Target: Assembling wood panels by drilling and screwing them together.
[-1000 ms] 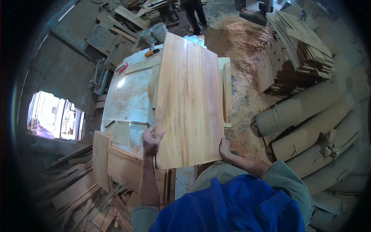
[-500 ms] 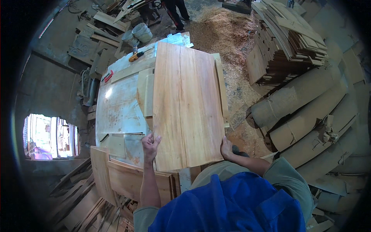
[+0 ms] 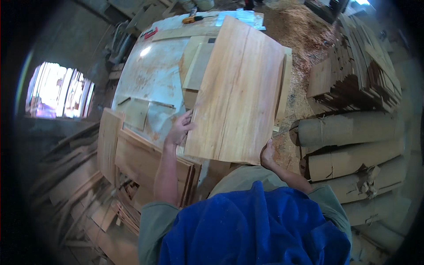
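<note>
A broad, pale wooden panel [image 3: 238,95] lies over the worktable in front of me, slanting away to the far side. My left hand [image 3: 179,130] is at its near left edge, fingers bent around the edge and a little blurred. At the near right corner my right hand [image 3: 267,153] grips the panel, its fingers partly hidden behind the edge. Beneath the panel, a frame piece of light wood [image 3: 284,88] sticks out along the right side. More flat wooden pieces [image 3: 193,57] show on the left.
The pale worktable [image 3: 154,75] carries a yellow-and-black power drill [image 3: 192,19] and a red-handled tool [image 3: 150,33] at its far end. Wooden panels [image 3: 143,148] lean at the near left. Stacked boards [image 3: 353,70] and tied brown rolls [image 3: 349,130] stand right, beyond wood shavings [image 3: 304,35].
The whole view has shifted, so the table and panel sit higher and farther right. The panel's slant has changed a little. Both hands stay at its near edges; the left fingers have changed position.
</note>
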The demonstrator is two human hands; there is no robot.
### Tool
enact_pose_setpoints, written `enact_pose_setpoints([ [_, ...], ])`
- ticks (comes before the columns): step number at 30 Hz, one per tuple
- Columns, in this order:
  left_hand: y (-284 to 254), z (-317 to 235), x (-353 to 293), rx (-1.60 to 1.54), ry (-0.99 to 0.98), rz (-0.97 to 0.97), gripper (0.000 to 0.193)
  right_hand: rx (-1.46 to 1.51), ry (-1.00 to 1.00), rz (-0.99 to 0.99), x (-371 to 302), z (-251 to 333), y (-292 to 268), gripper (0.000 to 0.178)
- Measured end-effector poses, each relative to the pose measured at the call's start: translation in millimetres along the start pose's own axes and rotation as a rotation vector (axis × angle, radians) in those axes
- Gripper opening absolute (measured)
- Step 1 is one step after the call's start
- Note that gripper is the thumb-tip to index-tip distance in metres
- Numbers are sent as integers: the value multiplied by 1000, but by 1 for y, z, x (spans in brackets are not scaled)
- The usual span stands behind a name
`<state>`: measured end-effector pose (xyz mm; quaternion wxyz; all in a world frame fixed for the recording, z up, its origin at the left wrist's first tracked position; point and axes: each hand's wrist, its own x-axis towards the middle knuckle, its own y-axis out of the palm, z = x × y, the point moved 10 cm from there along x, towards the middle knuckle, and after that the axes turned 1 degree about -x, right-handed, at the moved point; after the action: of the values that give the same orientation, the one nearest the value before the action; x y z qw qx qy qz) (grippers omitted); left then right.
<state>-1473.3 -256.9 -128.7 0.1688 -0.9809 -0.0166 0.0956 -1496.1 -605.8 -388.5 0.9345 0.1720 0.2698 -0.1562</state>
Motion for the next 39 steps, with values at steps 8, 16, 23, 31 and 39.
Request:
enact_pose_setpoints([
  [8,45,79,-85,-1445,-138,-727,55,-41,33,-14,4,4,-30,53],
  [16,30,143,-80,-1293,-311,-973,48,76,-153,-157,12,-1,-31,57],
  [23,28,228,-82,-1256,-426,-928,49,-531,-58,-141,9,3,-31,66],
  [31,41,251,-56,-1286,-531,-849,49,-653,-42,-153,12,19,-27,70],
  [39,44,261,-41,-1207,-461,-772,47,-738,-43,-74,35,0,-39,66],
])
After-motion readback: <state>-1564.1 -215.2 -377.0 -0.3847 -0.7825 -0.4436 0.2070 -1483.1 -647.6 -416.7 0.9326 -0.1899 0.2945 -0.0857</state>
